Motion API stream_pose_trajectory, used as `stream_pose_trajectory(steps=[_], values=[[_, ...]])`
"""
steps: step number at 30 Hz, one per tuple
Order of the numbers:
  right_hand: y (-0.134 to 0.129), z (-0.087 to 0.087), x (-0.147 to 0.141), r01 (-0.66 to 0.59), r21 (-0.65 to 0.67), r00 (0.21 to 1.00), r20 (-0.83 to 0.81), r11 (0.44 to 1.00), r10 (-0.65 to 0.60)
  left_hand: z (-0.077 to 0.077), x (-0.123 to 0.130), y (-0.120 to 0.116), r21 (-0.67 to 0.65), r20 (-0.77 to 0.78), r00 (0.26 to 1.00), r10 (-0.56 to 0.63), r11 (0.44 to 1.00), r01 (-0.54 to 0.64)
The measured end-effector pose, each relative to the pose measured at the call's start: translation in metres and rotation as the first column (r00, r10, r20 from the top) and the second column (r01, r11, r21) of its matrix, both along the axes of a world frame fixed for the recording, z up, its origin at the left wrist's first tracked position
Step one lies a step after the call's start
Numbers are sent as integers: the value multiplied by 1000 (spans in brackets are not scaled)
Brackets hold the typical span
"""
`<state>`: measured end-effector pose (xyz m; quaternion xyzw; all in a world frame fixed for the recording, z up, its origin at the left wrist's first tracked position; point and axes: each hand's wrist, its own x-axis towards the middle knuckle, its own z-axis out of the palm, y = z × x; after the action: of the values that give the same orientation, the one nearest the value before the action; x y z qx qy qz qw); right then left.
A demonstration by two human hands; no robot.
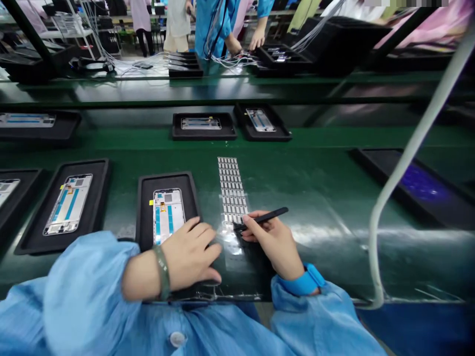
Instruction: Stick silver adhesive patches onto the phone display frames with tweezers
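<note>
Black tweezers [273, 215] pinched in the right hand [279, 245] point leftward at the sticker sheet's [230, 185] near end; the left hand [190, 254], loosely spread, is nearer the tray [145, 189].

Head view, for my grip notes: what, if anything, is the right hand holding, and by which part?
The right hand holds a slim black tool near its tip end, the other end sticking out.

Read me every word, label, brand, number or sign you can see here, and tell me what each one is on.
No text is readable.
Green wristband: small pale lettering, too small and blurred to read.
Phone frame beside the left hand: no legible marking.
Black tool: no legible marking.
</note>
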<state>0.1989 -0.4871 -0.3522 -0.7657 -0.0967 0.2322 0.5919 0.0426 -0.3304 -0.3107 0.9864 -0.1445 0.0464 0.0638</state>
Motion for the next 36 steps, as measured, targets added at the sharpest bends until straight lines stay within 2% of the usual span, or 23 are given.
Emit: stream_pose_trajectory(steps=[2, 4, 8, 18, 23, 29, 36], values=[[2, 0, 2, -24, -1, 1000, -1, 1000, 24, -13, 20, 4, -26, 67, 997, -40, 999, 42], [4, 0, 2, -39, 1, 999, -3, 999, 39, -26, 33, 7, -35, 66, 997, -50, 998, 52], [8, -2, 1, -41, 7, 999, -14, 999, 41, -38, 40, 7, -49, 39, 997, -61, 997, 63], [6, -1, 0, -6, -11, 1000, -18, 1000, 6, -39, 37, 5, -88, 58, 998, -29, 996, 34], [5, -1, -1, -44, -11, 999, -17, 999, 44, -41, 36, 3, -103, 60, 998, -30, 994, 36], [3, 3, -1, -5, -5, 999, -45, 1000, 5, -39, 34, 0, -83, 53, 998, -23, 996, 28], [2, 2, -1, -27, -7, 997, -75, 1000, 26, -39, 33, -2, -85, 71, 997, -11, 996, 17]])
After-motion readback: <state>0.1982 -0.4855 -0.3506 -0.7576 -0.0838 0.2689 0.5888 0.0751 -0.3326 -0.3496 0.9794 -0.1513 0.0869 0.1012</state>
